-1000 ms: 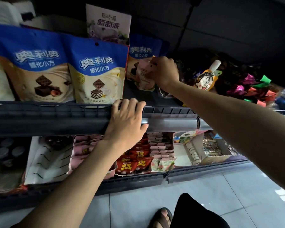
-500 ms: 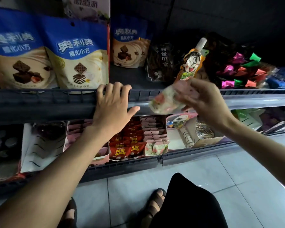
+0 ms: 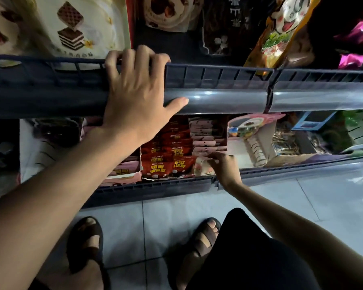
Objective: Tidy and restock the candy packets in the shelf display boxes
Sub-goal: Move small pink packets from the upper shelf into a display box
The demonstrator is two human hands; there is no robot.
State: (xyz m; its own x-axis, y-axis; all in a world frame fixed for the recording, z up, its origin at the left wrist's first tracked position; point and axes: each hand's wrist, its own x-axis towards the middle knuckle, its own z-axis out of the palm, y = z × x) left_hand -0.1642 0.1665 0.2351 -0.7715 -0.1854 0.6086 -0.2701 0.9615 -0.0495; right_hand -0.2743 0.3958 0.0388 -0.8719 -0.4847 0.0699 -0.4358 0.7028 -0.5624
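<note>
Head view: the left hand [image 3: 138,97] gripped the dark grey plastic upper shelf rail [image 3: 218,80], fingers [image 3: 134,57] curled over its top edge; the right hand [image 3: 225,167] pinched a pale pink candy packet [image 3: 200,167] at the front of the row of pink packets [image 3: 208,135] on the lower shelf [image 3: 155,187], just beside red foil packets [image 3: 166,164].

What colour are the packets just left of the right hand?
Red packets with yellow lettering; head view.
</note>
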